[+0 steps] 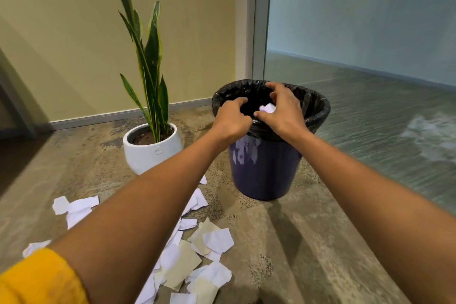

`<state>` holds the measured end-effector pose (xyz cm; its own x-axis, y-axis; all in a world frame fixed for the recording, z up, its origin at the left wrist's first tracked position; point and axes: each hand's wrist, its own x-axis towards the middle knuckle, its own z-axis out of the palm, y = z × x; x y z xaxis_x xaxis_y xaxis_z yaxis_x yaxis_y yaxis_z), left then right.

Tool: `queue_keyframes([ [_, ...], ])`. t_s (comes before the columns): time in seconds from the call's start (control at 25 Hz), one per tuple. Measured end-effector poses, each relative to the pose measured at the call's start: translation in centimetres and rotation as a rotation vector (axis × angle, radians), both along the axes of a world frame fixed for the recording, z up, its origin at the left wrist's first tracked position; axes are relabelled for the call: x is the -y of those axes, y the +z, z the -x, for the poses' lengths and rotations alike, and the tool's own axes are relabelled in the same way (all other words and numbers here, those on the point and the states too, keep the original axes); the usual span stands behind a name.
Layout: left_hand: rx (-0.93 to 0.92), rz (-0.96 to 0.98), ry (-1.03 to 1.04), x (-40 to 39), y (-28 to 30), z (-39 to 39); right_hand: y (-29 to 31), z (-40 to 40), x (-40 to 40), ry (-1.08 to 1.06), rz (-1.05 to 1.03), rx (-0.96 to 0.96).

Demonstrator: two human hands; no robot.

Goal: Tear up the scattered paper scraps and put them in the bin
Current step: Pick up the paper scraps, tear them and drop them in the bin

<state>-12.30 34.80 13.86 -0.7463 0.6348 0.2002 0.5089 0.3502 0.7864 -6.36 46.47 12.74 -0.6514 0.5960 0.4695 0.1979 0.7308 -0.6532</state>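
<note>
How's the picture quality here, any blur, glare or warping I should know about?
Head view: wide-angle warping stretches both forearms; the glass wall on the right shows hazy reflections; the bin casts a soft shadow toward the camera; the paper scraps look slightly soft.

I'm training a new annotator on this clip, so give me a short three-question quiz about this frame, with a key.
1. True or false: both hands are over the open mouth of the bin.
2. What is the right hand pinching? A) a leaf B) a white paper bit C) the bin liner's edge only
3. Where do the remaining paper scraps lie relative to the white plant pot?

Key:
1. True; the left hand and right hand are both above the black liner.
2. B; a small white paper bit shows at its fingertips.
3. On the floor, nearer the camera than the pot, left of the bin.
</note>
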Motion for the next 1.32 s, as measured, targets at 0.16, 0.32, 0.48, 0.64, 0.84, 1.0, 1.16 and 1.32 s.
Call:
queue_keyframes([
  [0.16, -0.057, -0.048, -0.003, 0.9, -0.1, -0.3, -0.5, -0.3, 0.6, -0.017, -0.115, 0.087],
  [0.32, -0.114, -0.021, -0.024, 3.5, -0.9, -1.0, -0.8, -1.5, 2.3, 0.010, -0.151, -0.016],
  [0.48, -0.163, 0.223, -0.084, 7.8, -4.2, -1.3, -1.9, -2.5, 6.0, 0.183, -0.406, -0.022],
  [0.64, -0.169, 0.593, -0.208, 12.7, -9.8, -1.5, -5.8, -3.1, 10.1, 0.348, -0.397, 0.117],
  [0.84, -0.070, 1.019, -0.305, 17.4, -17.0, -2.8, -13.5, -4.0, 13.5, 0.400, -0.133, 0.665],
  [1.0, -0.056, 1.156, -0.351, 18.9, -20.9, -4.4, -18.7, -5.3, 15.0, 0.382, 0.064, 1.025],
  [1.16, -0.056, 1.099, -0.347, 18.5, -21.9, -5.1, -20.4, -5.7, 16.3, 0.417, 0.081, 1.013],
  [1.32, -0.065, 1.069, -0.336, 17.9, -21.5, -5.0, -20.3, -5.6, 16.7, 0.364, 0.200, 0.902],
])
